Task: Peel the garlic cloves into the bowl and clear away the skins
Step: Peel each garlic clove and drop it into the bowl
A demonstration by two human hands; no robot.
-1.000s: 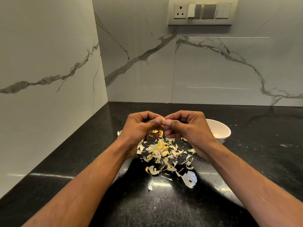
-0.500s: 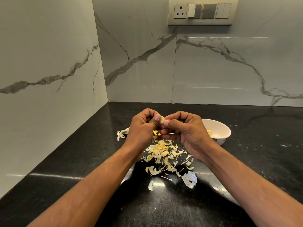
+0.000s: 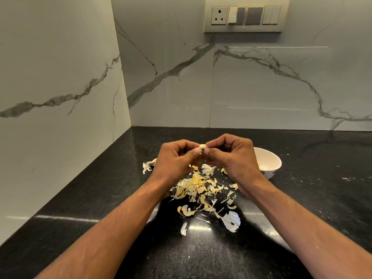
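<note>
A small pale garlic clove [image 3: 203, 146] is pinched between the fingertips of both hands above the counter. My left hand [image 3: 175, 160] holds it from the left with curled fingers, and my right hand [image 3: 233, 156] pinches it from the right. Below the hands lies a heap of yellowish-white garlic skins [image 3: 198, 188] on the black counter. A white bowl [image 3: 268, 161] stands just right of my right hand, partly hidden by it, with pale cloves inside.
The black stone counter [image 3: 302, 198] meets marble walls at the left and back. More skin scraps lie apart: a tuft [image 3: 148, 165] at the left, a larger white piece [image 3: 231, 220] nearer me. A switch panel [image 3: 244, 15] hangs on the back wall.
Both hands have risen slightly and shifted a little, turning the clove between the fingertips. More of the clove now shows above the thumbs.
</note>
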